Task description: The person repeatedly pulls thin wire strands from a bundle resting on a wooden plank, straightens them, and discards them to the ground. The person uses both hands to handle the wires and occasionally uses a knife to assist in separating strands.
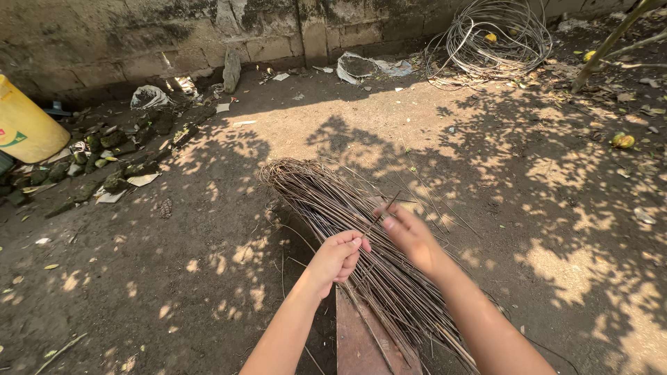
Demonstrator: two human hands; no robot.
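Stretching across most of the view, bare brown dirt ground (174, 278) lies dappled with leaf shadow, edged at the top by a weathered grey block wall (139, 35). Against that wall sits a loose coil of grey wire (497, 38), and at the far left a yellow plastic container (21, 128) leans near mossy rubble. In the middle, a long bundle of thin brown sticks (319, 198) fans outward over a reddish wooden plank (358, 340), well apart from the coil. The left hand (337, 257) is curled into a fist around a few strands. The right hand (410, 232) pinches a single thin stick (383, 212) between fingertips, just above the bundle.
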